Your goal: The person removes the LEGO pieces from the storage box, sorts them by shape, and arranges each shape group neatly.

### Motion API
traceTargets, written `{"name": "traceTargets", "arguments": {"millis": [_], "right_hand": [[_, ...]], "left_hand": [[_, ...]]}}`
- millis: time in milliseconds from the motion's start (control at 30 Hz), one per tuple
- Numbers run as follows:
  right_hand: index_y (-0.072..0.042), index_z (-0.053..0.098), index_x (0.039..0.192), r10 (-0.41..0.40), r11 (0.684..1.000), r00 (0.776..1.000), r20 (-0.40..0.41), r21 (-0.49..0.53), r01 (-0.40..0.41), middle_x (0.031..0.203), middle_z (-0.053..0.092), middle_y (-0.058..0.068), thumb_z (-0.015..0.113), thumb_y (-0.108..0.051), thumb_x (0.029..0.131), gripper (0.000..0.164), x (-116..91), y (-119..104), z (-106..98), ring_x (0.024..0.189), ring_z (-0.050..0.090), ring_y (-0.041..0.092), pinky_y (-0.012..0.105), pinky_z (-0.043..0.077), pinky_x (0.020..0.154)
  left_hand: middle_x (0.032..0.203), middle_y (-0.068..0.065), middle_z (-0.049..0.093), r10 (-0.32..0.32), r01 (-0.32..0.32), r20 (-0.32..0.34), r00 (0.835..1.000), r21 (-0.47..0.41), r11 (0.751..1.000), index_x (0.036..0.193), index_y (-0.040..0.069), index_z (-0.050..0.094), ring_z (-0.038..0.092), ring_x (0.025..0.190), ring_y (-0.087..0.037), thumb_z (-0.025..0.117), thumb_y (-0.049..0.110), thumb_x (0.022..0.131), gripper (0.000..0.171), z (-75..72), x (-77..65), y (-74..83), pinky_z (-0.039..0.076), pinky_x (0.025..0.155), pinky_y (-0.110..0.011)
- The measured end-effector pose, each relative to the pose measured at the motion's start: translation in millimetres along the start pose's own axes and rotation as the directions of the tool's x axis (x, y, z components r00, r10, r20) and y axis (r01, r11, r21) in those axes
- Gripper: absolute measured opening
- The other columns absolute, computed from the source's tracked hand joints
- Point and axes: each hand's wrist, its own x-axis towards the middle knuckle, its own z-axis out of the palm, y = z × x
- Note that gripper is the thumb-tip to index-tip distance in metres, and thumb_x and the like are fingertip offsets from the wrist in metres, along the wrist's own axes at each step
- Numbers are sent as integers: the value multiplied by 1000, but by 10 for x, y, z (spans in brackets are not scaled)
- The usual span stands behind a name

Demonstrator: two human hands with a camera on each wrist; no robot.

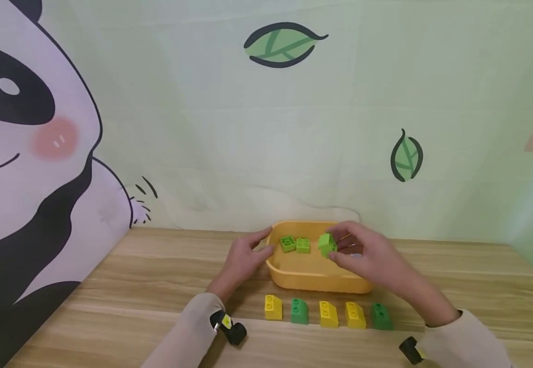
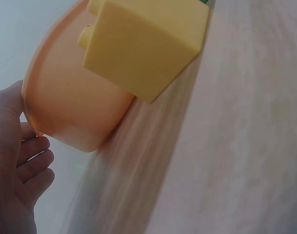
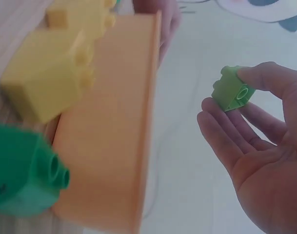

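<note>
Between its thumb and fingertips my right hand (image 1: 372, 250) pinches a light green toy building brick (image 1: 327, 245), over the right part of a yellow-orange plastic basin (image 1: 319, 282). In the right wrist view the brick's hollow underside shows, with its studs turned away. My left hand (image 1: 244, 258) holds the basin's left end, thumb at the rim. From the left wrist view, its other fingers curl against or near the outer wall. Inside the basin lie two more light green bricks (image 1: 287, 244), one showing its underside, the other (image 1: 303, 245) with its studs up.
In front of the basin stands a row of sloped bricks: yellow (image 1: 273, 307), green (image 1: 299, 311), yellow (image 1: 328, 314), yellow (image 1: 355, 315) and green (image 1: 381, 316). The wooden table (image 1: 156, 286) meets a pale green cloth backdrop (image 1: 202, 128) printed with a panda and leaves.
</note>
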Motion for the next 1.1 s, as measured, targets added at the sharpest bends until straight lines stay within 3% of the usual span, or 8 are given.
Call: {"name": "traceTargets", "arguments": {"millis": [233, 567, 767, 1100], "right_hand": [[0, 68, 134, -153, 986, 988, 21, 64, 152, 115, 69, 8, 78, 1, 94, 41, -31, -89, 90, 98, 70, 22, 34, 63, 89], [-6, 65, 131, -107, 993, 991, 86, 59, 102, 120, 69, 3, 80, -7, 95, 39, -98, -154, 227, 108, 70, 23, 42, 62, 95], [-11, 65, 133, -103, 993, 985, 138, 65, 95, 124, 69, -1, 80, -10, 95, 40, -126, -203, 308, 109, 69, 17, 39, 61, 95], [-6, 65, 139, -197, 976, 958, 207, 133, 171, 127, 66, 6, 77, 1, 94, 47, -166, -235, 477, 107, 67, 16, 33, 62, 93]], "left_hand": [[151, -9, 59, 2, -2, 4, 1000, -4, 1000, 149, 7, 62, 55, 140, -35, 69, 21, 99, 53, 1, 5, 20, 47, 113, -52], [151, -8, 60, 5, -5, -2, 1000, -3, 1000, 148, 7, 62, 56, 139, -35, 69, 23, 99, 53, 6, 3, -5, 48, 113, -51], [150, -9, 61, 10, -10, -12, 1000, 2, 1000, 147, 7, 63, 58, 136, -37, 70, 21, 99, 51, 14, -2, 3, 49, 112, -51], [148, -9, 62, 24, -24, -27, 999, 3, 1000, 145, 5, 65, 60, 134, -37, 69, 18, 97, 50, 16, -12, 19, 49, 112, -50]]}}
